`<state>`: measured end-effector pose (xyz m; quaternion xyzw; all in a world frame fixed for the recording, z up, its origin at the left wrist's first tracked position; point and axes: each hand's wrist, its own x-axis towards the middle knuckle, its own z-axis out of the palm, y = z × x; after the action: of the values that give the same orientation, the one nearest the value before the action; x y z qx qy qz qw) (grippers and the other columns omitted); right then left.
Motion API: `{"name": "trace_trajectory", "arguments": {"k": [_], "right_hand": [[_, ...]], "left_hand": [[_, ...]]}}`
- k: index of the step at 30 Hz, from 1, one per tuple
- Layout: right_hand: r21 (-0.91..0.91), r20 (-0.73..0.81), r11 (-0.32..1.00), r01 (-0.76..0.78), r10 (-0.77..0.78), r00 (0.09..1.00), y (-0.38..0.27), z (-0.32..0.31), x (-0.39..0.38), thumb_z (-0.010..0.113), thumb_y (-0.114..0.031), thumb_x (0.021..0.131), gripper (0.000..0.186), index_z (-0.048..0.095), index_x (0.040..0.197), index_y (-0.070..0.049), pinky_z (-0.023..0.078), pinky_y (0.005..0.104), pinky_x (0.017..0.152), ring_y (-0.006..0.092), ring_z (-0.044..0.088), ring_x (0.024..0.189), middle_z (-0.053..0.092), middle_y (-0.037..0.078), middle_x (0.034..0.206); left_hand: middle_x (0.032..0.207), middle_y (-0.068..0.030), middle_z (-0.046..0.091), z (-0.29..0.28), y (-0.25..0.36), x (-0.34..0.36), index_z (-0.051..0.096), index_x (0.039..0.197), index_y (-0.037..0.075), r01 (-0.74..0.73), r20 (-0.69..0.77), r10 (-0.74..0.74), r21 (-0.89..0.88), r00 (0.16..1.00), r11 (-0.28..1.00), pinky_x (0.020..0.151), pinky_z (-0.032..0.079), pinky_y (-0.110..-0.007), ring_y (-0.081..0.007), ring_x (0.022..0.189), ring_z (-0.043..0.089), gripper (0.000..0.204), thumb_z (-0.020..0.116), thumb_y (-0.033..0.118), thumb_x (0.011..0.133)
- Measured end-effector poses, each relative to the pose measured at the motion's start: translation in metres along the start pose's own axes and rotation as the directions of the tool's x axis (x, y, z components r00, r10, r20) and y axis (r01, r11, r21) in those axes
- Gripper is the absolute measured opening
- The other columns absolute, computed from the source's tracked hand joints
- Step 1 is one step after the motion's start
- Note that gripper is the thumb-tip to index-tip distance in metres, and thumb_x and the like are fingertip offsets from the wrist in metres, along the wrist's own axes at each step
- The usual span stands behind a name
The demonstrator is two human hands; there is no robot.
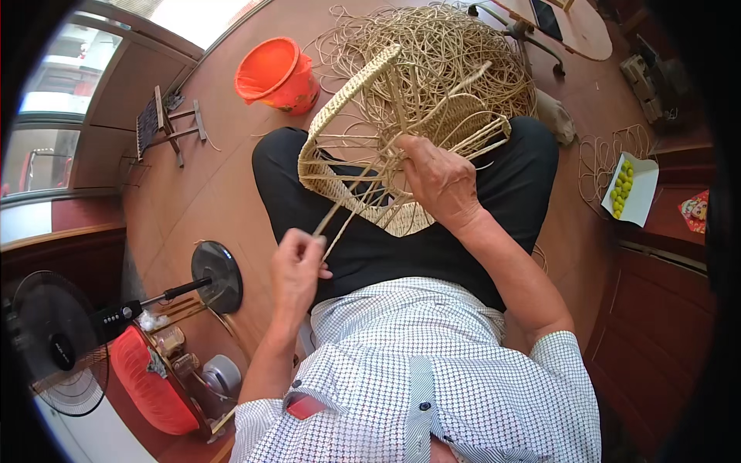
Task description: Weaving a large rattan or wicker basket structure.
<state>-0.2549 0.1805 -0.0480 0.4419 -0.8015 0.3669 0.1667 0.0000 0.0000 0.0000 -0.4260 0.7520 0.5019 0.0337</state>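
The person sits with both legs bent, the left knee (279,163) and the right knee (538,150) spread apart. The left forearm (272,356), bare, extends away from the near left; the left hand (296,261) is curled, its thumb and fingers drawn together in a pinch. The right forearm (515,266), also bare, slants toward the far left from a bent elbow. The right hand (441,179), farther away, shows its back uppermost, its fingers flexed and partly hidden.

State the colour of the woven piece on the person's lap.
The woven piece is a pale straw-yellow; it shows best in the head view.
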Motion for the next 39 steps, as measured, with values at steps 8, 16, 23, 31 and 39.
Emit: {"name": "trace_trajectory", "arguments": {"k": [8, 16, 23, 31, 39], "right_hand": [[-0.002, -0.034, 1.000, -0.006, 0.006, 0.999, 0.001, 0.004, 0.004, 0.079, -0.008, 0.097, 0.028, 0.068, 0.120, -0.017, 0.059, 0.0364, 0.064, 0.0216, 0.076, 0.073, 0.071, 0.003, 0.086], [-0.039, -0.040, 0.999, -0.023, 0.021, 0.999, 0.004, 0.007, -0.001, 0.073, -0.008, 0.099, 0.024, 0.066, 0.120, -0.016, 0.059, 0.0376, 0.064, 0.0232, 0.075, 0.072, 0.069, 0.003, 0.083], [0.014, -0.061, 0.998, -0.064, 0.065, 0.996, 0.005, 0.009, 0.007, 0.080, -0.003, 0.091, 0.035, 0.065, 0.120, -0.016, 0.058, 0.0394, 0.065, 0.0276, 0.077, 0.072, 0.076, 0.004, 0.088], [-0.031, 0.065, 0.998, 0.052, -0.050, 0.997, 0.005, -0.003, 0.008, 0.076, -0.010, 0.096, 0.026, 0.067, 0.120, -0.017, 0.059, 0.0427, 0.075, 0.0268, 0.075, 0.085, 0.070, 0.003, 0.091], [-0.102, 0.169, 0.990, 0.093, -0.075, 0.983, 0.005, -0.013, 0.022, 0.083, -0.016, 0.091, 0.031, 0.078, 0.122, -0.015, 0.054, 0.0419, 0.084, 0.0260, 0.070, 0.091, 0.079, 0.001, 0.103]], "left_hand": [[0.089, -0.0097, 0.073, -0.049, -0.088, 0.008, 0.063, 0.099, 0.004, 0.057, -0.219, -0.167, -0.435, 0.961, 0.898, 0.052, 0.065, -0.030, -0.0146, 0.057, 0.070, 0.014, 0.072, 0.010, 0.108], [0.087, -0.0049, 0.064, -0.076, -0.139, -0.012, 0.062, 0.110, 0.004, 0.128, -0.317, -0.205, -0.247, 0.926, 0.960, 0.052, 0.066, -0.033, -0.0151, 0.062, 0.068, 0.011, 0.070, 0.009, 0.103], [0.105, -0.0151, 0.072, -0.250, -0.376, -0.115, 0.069, 0.118, 0.002, 0.615, -0.366, -0.686, -0.305, 0.630, 0.727, 0.069, 0.069, -0.048, -0.0317, 0.083, 0.076, 0.021, 0.070, 0.015, 0.101], [0.121, -0.0197, 0.078, -0.041, -0.035, -0.013, 0.077, 0.128, 0.000, -0.296, -0.292, 0.550, 0.603, 0.783, 0.741, 0.102, 0.057, -0.046, -0.0387, 0.113, 0.074, 0.025, 0.074, 0.013, 0.107], [0.101, -0.0089, 0.076, 0.079, 0.012, 0.031, 0.073, 0.134, 0.010, -0.500, -0.055, 0.703, 0.664, 0.709, 0.556, 0.077, 0.058, -0.044, -0.0301, 0.087, 0.074, 0.034, 0.079, 0.012, 0.101]]}}
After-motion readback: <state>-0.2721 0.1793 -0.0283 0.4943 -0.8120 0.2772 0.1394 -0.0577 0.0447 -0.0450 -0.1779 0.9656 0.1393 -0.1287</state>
